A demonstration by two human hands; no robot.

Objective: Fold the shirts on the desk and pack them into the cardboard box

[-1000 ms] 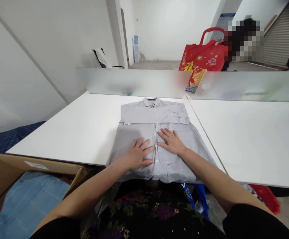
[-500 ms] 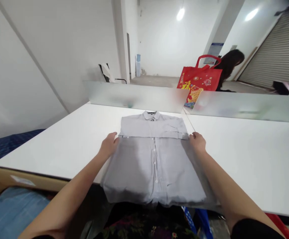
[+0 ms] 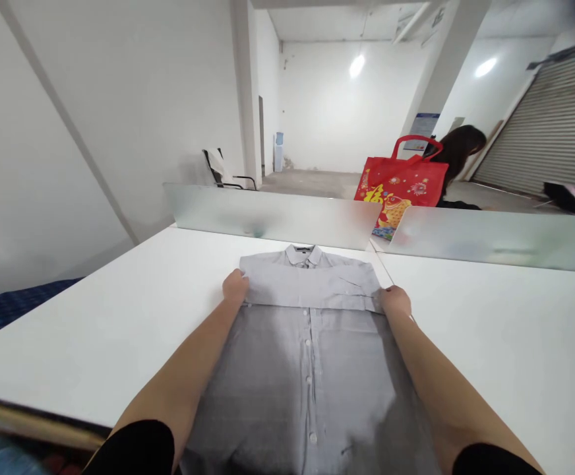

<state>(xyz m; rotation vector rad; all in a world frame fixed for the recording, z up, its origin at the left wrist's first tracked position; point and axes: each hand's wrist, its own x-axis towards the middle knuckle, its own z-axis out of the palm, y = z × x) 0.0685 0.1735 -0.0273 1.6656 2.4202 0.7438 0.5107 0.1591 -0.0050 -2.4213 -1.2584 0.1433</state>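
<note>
A light grey button-up shirt (image 3: pixel 307 343) lies face up on the white table (image 3: pixel 119 316), collar away from me, with its sleeves folded across the chest. My left hand (image 3: pixel 235 288) is closed on the shirt's left edge at the folded sleeve. My right hand (image 3: pixel 395 300) is closed on the right edge at the same height. Both forearms stretch along the shirt's sides.
A frosted divider panel (image 3: pixel 272 214) runs along the table's far edge. Behind it stand a red patterned tote bag (image 3: pixel 403 194) and a seated person (image 3: pixel 458 155) with dark hair. A chair (image 3: pixel 218 170) is at the back left. A cardboard box edge (image 3: pixel 30 425) shows at lower left.
My hands left the shirt's middle, where they lay flat, and moved outward and up to grip its two side edges near the folded sleeves. The view tilted upward.
</note>
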